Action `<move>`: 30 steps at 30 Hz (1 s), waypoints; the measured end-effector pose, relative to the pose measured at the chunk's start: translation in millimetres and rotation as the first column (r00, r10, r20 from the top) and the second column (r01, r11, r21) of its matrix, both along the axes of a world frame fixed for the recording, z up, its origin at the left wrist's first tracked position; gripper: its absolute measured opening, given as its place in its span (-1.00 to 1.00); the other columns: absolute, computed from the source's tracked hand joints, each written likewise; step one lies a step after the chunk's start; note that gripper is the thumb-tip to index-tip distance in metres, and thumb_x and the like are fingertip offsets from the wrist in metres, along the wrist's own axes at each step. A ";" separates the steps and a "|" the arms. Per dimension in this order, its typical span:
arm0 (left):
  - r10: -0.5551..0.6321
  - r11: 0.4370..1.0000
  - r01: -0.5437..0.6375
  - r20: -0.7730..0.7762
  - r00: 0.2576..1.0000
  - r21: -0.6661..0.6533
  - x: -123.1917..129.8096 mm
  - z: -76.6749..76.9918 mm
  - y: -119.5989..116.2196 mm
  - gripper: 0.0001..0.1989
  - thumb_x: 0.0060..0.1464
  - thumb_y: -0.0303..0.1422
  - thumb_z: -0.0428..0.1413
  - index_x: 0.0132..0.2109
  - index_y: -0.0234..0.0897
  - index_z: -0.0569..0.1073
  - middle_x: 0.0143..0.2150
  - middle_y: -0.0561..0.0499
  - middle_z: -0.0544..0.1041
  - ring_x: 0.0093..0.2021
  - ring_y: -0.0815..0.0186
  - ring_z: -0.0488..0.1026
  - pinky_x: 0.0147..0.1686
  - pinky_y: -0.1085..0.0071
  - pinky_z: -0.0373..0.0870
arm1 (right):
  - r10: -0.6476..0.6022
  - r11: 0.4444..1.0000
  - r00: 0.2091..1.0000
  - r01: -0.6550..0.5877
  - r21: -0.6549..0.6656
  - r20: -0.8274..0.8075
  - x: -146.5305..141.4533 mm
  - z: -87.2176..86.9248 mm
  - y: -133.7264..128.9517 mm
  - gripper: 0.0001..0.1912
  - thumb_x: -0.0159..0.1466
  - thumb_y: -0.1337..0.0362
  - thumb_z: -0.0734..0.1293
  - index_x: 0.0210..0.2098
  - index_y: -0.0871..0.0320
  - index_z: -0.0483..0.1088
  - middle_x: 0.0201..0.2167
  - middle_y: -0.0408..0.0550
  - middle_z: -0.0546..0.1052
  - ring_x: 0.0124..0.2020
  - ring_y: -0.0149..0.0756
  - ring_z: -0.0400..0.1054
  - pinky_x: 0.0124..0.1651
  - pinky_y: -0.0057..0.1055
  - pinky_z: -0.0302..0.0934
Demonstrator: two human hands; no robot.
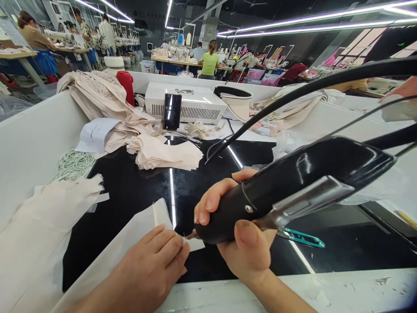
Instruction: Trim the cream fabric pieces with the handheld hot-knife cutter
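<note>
My right hand [244, 243] is wrapped round a black corded hand tool [254, 195] with a metal lever [309, 202] along its side. The tool slants down to the left, and its narrow metal tip [193, 235] meets the edge of a pale fabric piece [130, 234]. My left hand [156, 261] has its fingers pressed together on that fabric, close beside the tip. The fingertips partly cover the spot where tip and cloth meet. Teal-handled thread snips [304, 238] lie on the black tabletop [137, 191], just behind my right hand.
Stacked cream fabric pieces [166, 152] lie ahead, more cloth [35, 221] at left beside pale green cord [74, 165]. A phone [172, 111] leans on a white vented box [192, 93], near a red bottle [125, 88]. A black cable [293, 91] arches over the right side. People work beyond.
</note>
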State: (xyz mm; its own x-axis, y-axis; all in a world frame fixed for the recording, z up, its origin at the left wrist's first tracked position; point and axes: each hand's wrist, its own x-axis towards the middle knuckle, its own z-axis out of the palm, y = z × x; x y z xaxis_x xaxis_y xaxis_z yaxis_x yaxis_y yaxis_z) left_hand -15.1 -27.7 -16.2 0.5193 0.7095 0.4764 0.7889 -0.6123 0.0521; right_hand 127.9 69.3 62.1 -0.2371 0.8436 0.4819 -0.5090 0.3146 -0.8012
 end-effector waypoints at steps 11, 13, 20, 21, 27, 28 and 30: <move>-0.019 1.000 0.019 0.021 1.000 0.023 -0.4 -0.1 1.5 -0.78 0.45 -0.48 0.01 0.09 -0.50 0.50 -0.14 -0.12 0.56 -0.14 0.13 0.55 -0.02 0.13 0.58 | -0.040 0.999 0.999 0.040 0.030 0.007 9.8 4.0 3.3 -0.63 0.27 0.07 0.51 -0.04 -0.05 0.36 -0.44 -0.25 0.49 -0.59 -0.32 0.39 -0.53 -0.33 0.37; -0.015 0.999 0.014 0.026 1.000 0.032 -0.4 0.7 1.4 -0.76 0.47 -0.49 -0.03 0.06 -0.50 0.50 -0.15 -0.12 0.56 -0.15 0.14 0.56 -0.05 0.14 0.58 | -0.041 0.999 0.999 0.041 0.028 -0.007 12.3 2.9 4.3 -0.64 0.25 0.08 0.53 -0.04 -0.06 0.39 -0.44 -0.23 0.49 -0.59 -0.31 0.39 -0.54 -0.32 0.36; -0.002 0.998 0.000 0.025 1.000 0.059 -2.1 -1.6 0.7 -0.70 0.51 -0.46 -0.12 0.06 -0.46 0.51 -0.15 -0.11 0.59 -0.16 0.17 0.56 -0.01 0.16 0.58 | -0.048 0.999 0.999 0.048 0.022 0.009 11.9 -2.5 5.1 -0.69 0.28 0.11 0.50 -0.02 -0.11 0.42 -0.43 -0.22 0.50 -0.58 -0.29 0.38 -0.51 -0.30 0.34; -0.001 0.999 0.000 0.026 1.000 0.051 -2.7 -2.0 0.7 -0.70 0.52 -0.46 -0.12 0.05 -0.46 0.50 -0.14 -0.11 0.59 -0.16 0.17 0.56 -0.01 0.17 0.58 | -0.048 0.999 0.999 0.048 0.016 0.008 11.7 -1.6 4.9 -0.69 0.28 0.11 0.51 -0.03 -0.11 0.42 -0.43 -0.22 0.50 -0.58 -0.28 0.38 -0.51 -0.29 0.35; -0.016 1.000 0.014 0.067 0.998 0.023 -4.6 -0.3 1.7 -0.74 0.50 -0.47 -0.08 -0.05 -0.43 0.50 -0.16 -0.08 0.58 -0.17 0.17 0.56 0.04 0.12 0.56 | 0.018 1.000 1.000 -0.018 0.002 -0.006 12.9 5.7 -2.5 -0.66 0.27 0.08 0.51 -0.03 -0.10 0.40 -0.43 -0.20 0.47 -0.58 -0.29 0.37 -0.54 -0.31 0.34; -0.021 1.000 0.019 0.070 0.997 0.018 -4.5 0.8 2.1 -0.76 0.49 -0.47 -0.06 -0.06 -0.43 0.50 -0.17 -0.08 0.58 -0.18 0.16 0.55 0.02 0.12 0.56 | 0.035 0.999 0.999 -0.035 0.002 -0.001 12.8 5.3 -4.5 -0.66 0.27 0.08 0.51 -0.02 -0.10 0.40 -0.42 -0.19 0.47 -0.57 -0.30 0.37 -0.53 -0.31 0.34; -0.023 1.000 0.022 0.075 0.997 0.012 -4.2 3.1 2.6 -0.78 0.48 -0.48 -0.03 -0.06 -0.42 0.50 -0.19 -0.07 0.57 -0.20 0.15 0.55 0.00 0.11 0.57 | 0.057 0.998 0.998 -0.057 0.002 0.001 12.0 2.8 -7.7 -0.65 0.28 0.07 0.51 0.00 -0.10 0.39 -0.42 -0.19 0.47 -0.56 -0.30 0.37 -0.51 -0.31 0.34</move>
